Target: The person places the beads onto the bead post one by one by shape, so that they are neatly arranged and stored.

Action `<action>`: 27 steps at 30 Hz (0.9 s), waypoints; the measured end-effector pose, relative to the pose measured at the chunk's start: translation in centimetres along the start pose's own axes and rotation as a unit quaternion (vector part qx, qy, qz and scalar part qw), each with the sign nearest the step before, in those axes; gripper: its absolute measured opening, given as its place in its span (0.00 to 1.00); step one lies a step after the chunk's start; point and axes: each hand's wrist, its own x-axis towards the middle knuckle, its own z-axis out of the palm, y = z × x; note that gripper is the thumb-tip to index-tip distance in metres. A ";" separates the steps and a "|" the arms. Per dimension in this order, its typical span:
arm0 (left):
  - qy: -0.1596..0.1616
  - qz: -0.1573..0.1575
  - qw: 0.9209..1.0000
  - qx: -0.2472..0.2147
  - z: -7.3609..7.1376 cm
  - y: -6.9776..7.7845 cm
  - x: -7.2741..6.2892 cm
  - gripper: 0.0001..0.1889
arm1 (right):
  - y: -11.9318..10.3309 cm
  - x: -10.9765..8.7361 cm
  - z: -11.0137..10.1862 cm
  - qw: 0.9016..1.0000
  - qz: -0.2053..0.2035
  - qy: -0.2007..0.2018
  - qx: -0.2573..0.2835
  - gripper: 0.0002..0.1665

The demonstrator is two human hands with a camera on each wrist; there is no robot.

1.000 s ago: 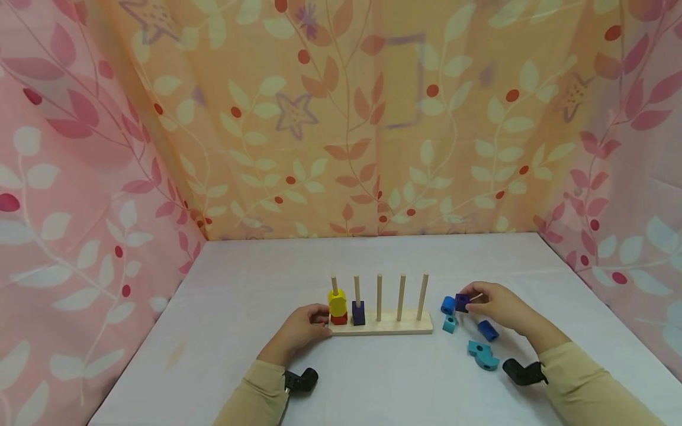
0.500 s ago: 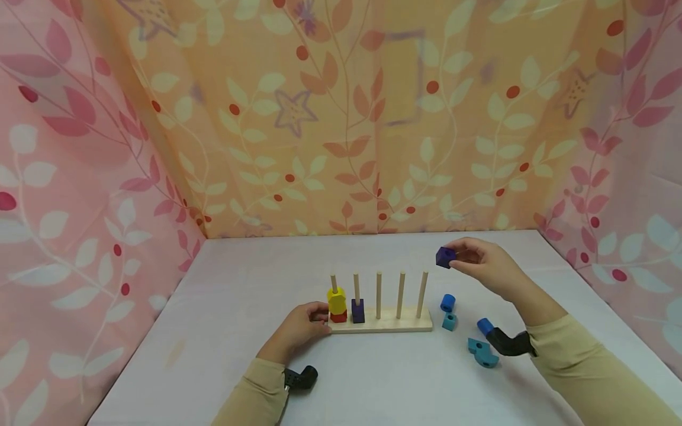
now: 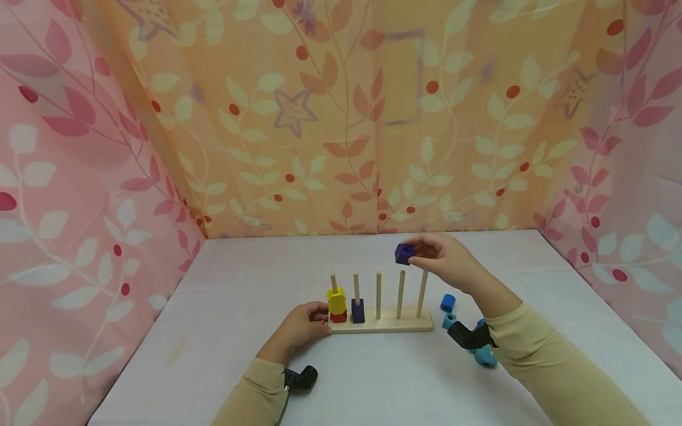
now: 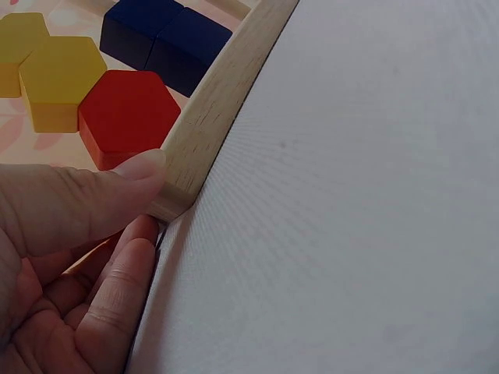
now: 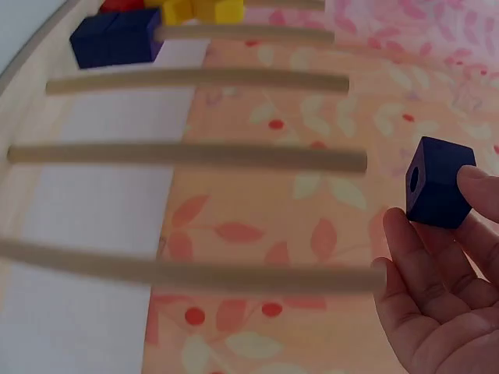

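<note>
My right hand [image 3: 444, 260] pinches a dark blue cube bead [image 3: 404, 254] with a hole through it, held in the air above the right-hand pegs. In the right wrist view the cube bead [image 5: 440, 183] sits between thumb and fingers, clear of the peg tips. My left hand [image 3: 303, 328] grips the left end of the wooden peg board [image 3: 380, 324], thumb on top, as the left wrist view shows. On the leftmost peg, yellow hexagon beads [image 3: 337, 300] sit over a red hexagon bead [image 4: 129, 117]. Two dark blue cube beads [image 5: 117, 37] are stacked on the second peg.
Right of the board lie a blue bead [image 3: 448, 303], a small light-blue bead [image 3: 449, 320] and a teal curved bead [image 3: 485, 357], partly behind the right wrist camera [image 3: 470, 335]. Three bare pegs stand upright on the board. A patterned curtain [image 3: 341, 118] rises behind the white table [image 3: 240, 266].
My right hand picked the dark blue cube bead up from the loose beads, raised it and carried it left over the pegs. The left hand stays at the board's end.
</note>
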 end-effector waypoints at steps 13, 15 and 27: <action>-0.001 0.008 1.000 -0.003 0.0 0.1 0.0 0.23 | -2.0 1.7 4.9 0.999 0.002 -0.026 0.036 0.17; -0.001 0.006 1.000 -0.005 0.0 0.1 0.0 0.22 | -2.1 1.8 5.6 0.999 0.003 -0.025 0.038 0.17; -0.002 0.004 1.000 -0.003 -0.1 0.2 -0.1 0.23 | -2.3 2.3 8.0 0.999 0.029 0.003 0.025 0.15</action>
